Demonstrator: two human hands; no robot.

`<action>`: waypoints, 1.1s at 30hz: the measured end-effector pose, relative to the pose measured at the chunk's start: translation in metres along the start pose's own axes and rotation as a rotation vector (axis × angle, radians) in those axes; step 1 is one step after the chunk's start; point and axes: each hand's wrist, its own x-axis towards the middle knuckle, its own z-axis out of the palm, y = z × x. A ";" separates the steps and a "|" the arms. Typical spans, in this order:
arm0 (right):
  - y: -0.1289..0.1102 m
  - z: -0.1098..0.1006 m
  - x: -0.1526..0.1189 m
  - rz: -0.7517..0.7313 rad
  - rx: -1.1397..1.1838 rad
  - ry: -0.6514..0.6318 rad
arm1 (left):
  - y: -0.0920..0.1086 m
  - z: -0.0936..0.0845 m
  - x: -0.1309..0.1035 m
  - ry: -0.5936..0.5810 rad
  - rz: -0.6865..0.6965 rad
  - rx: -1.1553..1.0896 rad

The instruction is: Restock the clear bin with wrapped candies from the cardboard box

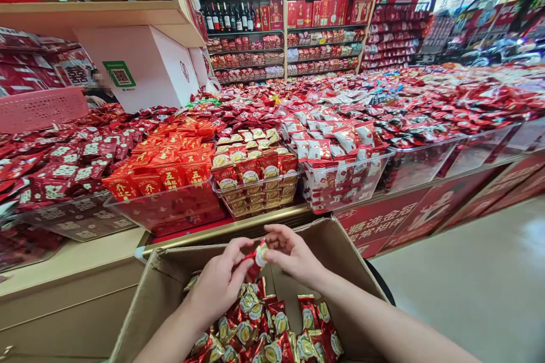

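Note:
Over an open cardboard box (293,281), my left hand (219,278) and my right hand (296,255) meet at a small red and gold wrapped candy (258,258). Both hands have their fingers closed on it, the left at its lower left side and the right at its upper right. Below them, many loose candies (255,317) in the same red and gold wrappers lie in the box. Just behind the box stands a clear bin (259,190) with durian candies stacked in rows.
Bins of orange-red packets (166,164) and white-red packets (336,153) flank the durian bin. A pink basket (42,109) and a white box with a QR code (136,62) stand at left. Shelves with bottles (232,17) rise behind. Pale floor (477,278) lies at right.

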 end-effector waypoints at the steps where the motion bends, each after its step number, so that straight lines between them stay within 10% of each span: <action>1: 0.001 0.000 -0.001 -0.006 -0.055 -0.040 | 0.000 0.000 -0.001 -0.046 0.028 0.028; 15: -0.006 0.010 -0.006 0.182 0.057 0.023 | 0.006 0.009 -0.002 0.012 -0.204 -0.540; 21: -0.017 0.006 -0.001 0.031 -0.146 -0.212 | -0.014 0.019 -0.006 0.062 -0.058 -0.310; 27: -0.035 0.010 -0.002 0.001 -0.365 -0.085 | -0.027 0.032 -0.005 -0.073 -0.007 -0.302; 33: -0.066 0.006 -0.013 -0.074 -0.618 -0.183 | -0.022 0.037 -0.009 0.099 0.177 -0.012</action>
